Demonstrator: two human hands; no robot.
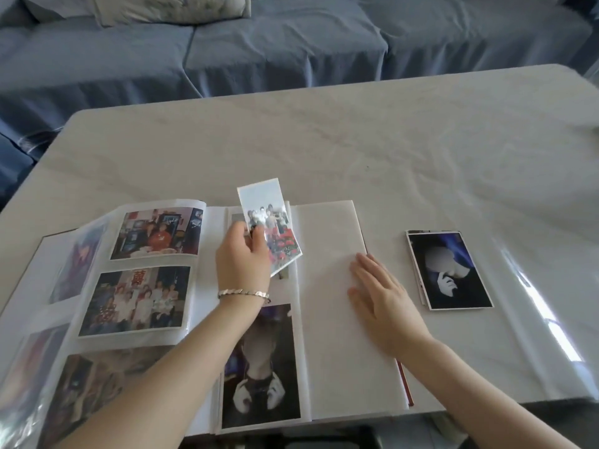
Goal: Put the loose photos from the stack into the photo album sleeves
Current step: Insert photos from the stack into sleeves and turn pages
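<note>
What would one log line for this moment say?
left grip: holds loose photo above album | right grip: rests flat on blank page | photo stack: on table, right of album

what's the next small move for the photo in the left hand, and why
Probably lower the photo toward the upper sleeve, mostly hidden under it, and line up an edge with the opening. The left hand pinches it above the album, and the right hand lies flat on the blank page, steadying it.
</note>
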